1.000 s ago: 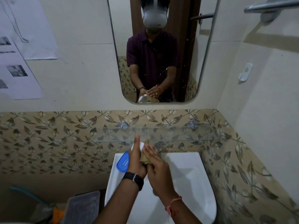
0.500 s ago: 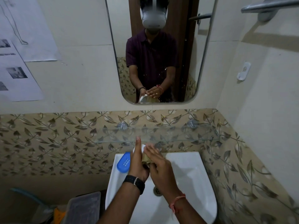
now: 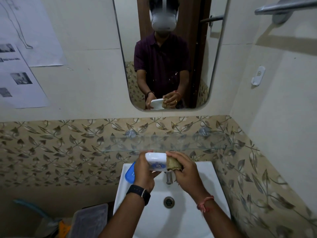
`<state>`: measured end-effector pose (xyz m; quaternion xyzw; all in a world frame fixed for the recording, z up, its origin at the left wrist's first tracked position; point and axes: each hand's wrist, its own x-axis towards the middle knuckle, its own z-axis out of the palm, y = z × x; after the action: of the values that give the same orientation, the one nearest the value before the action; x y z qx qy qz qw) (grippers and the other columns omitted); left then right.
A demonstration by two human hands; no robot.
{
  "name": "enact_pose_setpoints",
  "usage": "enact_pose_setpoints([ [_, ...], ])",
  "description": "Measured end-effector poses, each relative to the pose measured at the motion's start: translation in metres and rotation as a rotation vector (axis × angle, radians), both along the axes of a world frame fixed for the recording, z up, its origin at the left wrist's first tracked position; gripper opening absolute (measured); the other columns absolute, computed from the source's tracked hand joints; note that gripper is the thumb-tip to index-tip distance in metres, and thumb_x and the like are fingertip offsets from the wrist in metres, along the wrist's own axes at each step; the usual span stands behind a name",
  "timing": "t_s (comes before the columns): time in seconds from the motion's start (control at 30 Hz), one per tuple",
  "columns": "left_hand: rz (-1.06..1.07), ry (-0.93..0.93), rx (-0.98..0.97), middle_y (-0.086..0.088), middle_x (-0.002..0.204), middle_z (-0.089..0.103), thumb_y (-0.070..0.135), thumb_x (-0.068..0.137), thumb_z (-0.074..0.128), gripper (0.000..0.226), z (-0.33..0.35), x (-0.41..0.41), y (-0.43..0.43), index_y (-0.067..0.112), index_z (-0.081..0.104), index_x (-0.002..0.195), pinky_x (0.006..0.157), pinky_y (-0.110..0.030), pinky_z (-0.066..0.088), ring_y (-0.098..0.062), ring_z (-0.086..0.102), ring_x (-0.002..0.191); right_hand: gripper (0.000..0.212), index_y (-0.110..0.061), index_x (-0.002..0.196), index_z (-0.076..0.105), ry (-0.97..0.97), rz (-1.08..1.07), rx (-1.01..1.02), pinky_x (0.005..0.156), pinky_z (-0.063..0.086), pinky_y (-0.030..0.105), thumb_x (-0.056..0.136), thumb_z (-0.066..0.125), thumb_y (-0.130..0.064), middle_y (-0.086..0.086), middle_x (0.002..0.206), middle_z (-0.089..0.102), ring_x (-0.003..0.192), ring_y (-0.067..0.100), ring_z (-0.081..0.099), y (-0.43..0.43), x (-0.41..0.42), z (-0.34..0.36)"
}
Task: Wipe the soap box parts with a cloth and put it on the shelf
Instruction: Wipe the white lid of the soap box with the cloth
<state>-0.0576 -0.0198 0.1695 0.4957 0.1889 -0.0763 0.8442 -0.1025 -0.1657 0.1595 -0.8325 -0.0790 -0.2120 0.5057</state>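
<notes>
My left hand (image 3: pixel 143 170) grips a white soap box part (image 3: pixel 157 161) above the white sink (image 3: pixel 202 200), its flat face turned toward me. My right hand (image 3: pixel 186 172) holds a bunched tan cloth (image 3: pixel 173 163) pressed against the right end of that part. A blue soap box part (image 3: pixel 129 173) lies on the sink's left rim, partly hidden behind my left hand. The glass shelf (image 3: pixel 188 143) runs along the wall just above and behind both hands.
A tap spout (image 3: pixel 169 177) sticks out below the hands, above the drain (image 3: pixel 169 201). A mirror (image 3: pixel 197 48) hangs above the shelf. A grey lidded bin (image 3: pixel 89 222) stands at the lower left. The right wall carries a white hook (image 3: pixel 258 75) and a towel bar (image 3: pixel 284 6).
My left hand turned the white part from edge-on to flat-face toward me. My right hand slid the cloth to the part's right end.
</notes>
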Motion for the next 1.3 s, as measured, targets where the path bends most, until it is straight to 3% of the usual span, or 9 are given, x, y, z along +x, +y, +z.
enact_pose_setpoints([
  [0.13,0.034,-0.292,0.338,-0.021,0.085,0.065,0.026,0.105,0.051,0.03,0.001,-0.002,0.009,0.008,0.063,0.085,0.072,-0.044,0.051,-0.036,0.067,0.084,0.074,-0.034,0.127,0.064,-0.021,0.101,-0.068,0.101,0.049,0.021,0.071,0.052,0.014,-0.009,0.127,0.062,0.123,0.005,0.054,-0.013,0.007,0.014],
  [0.27,0.005,-0.347,0.284,-0.015,0.077,0.063,0.03,0.102,0.059,0.029,0.013,-0.001,0.011,0.017,0.059,0.076,0.065,-0.039,0.053,-0.031,0.066,0.076,0.069,-0.023,0.136,0.06,-0.064,0.091,0.006,0.106,0.046,0.023,0.079,0.052,0.015,-0.005,0.138,0.06,0.132,0.008,0.051,-0.007,0.004,0.025],
  [0.47,0.179,-0.173,0.102,-0.015,0.08,0.063,0.029,0.101,0.059,0.023,0.018,0.001,-0.003,0.016,0.058,0.083,0.071,-0.045,0.052,-0.033,0.064,0.082,0.073,-0.033,0.136,0.057,-0.07,-0.175,0.493,0.105,0.045,0.018,0.085,0.047,0.019,-0.026,0.138,0.057,0.132,0.0,0.051,0.042,-0.028,0.001],
  [0.63,0.279,-0.162,0.033,-0.011,0.082,0.068,0.031,0.102,0.056,0.023,0.015,0.0,-0.007,0.016,0.061,0.086,0.063,-0.035,0.053,-0.03,0.067,0.081,0.068,-0.029,0.134,0.059,0.083,-0.199,0.625,0.078,0.05,0.005,0.088,0.046,0.02,-0.033,0.107,0.071,0.094,-0.011,0.066,0.057,-0.039,-0.011],
  [0.8,0.254,-0.208,0.101,-0.018,0.087,0.064,0.032,0.104,0.053,0.025,0.013,-0.005,-0.013,0.011,0.056,0.091,0.062,-0.034,0.052,-0.031,0.065,0.083,0.06,-0.03,0.133,0.059,0.014,-0.329,0.725,0.069,0.05,0.004,0.092,0.05,0.012,-0.022,0.112,0.07,0.085,-0.015,0.066,0.053,-0.014,0.016],
  [0.9,0.252,-0.223,0.097,-0.017,0.086,0.064,0.034,0.104,0.052,0.026,0.012,-0.007,-0.012,0.012,0.056,0.09,0.059,-0.031,0.053,-0.03,0.066,0.081,0.059,-0.03,0.134,0.061,-0.014,-0.312,0.698,0.047,0.044,0.01,0.092,0.049,0.01,-0.023,0.077,0.071,0.05,-0.006,0.051,0.047,-0.004,0.023],
  [1.0,0.254,-0.196,0.063,-0.013,0.082,0.069,0.034,0.104,0.053,0.027,0.015,-0.003,-0.015,0.014,0.059,0.087,0.058,-0.031,0.056,-0.027,0.069,0.078,0.06,-0.04,0.132,0.059,0.022,-0.328,0.728,0.074,0.055,0.011,0.094,0.054,0.006,-0.023,0.115,0.069,0.095,-0.007,0.067,0.061,-0.012,0.007],
  [1.07,0.244,-0.193,0.047,-0.011,0.08,0.074,0.035,0.103,0.054,0.028,0.017,-0.002,-0.016,0.013,0.063,0.088,0.059,-0.032,0.06,-0.026,0.072,0.077,0.049,-0.037,0.133,0.059,0.1,-0.286,0.793,0.099,0.055,0.031,0.097,0.058,-0.003,-0.011,0.133,0.064,0.122,0.007,0.061,0.077,-0.021,-0.012],
  [1.3,0.229,-0.174,0.065,0.001,0.075,0.075,0.037,0.103,0.053,0.027,0.003,-0.009,-0.011,0.016,0.064,0.089,0.054,-0.028,0.058,-0.017,0.074,0.073,0.036,-0.031,0.129,0.065,0.144,-0.346,0.986,0.094,0.055,0.059,0.098,0.06,-0.013,0.003,0.129,0.068,0.116,0.03,0.066,0.057,-0.002,0.001],
])
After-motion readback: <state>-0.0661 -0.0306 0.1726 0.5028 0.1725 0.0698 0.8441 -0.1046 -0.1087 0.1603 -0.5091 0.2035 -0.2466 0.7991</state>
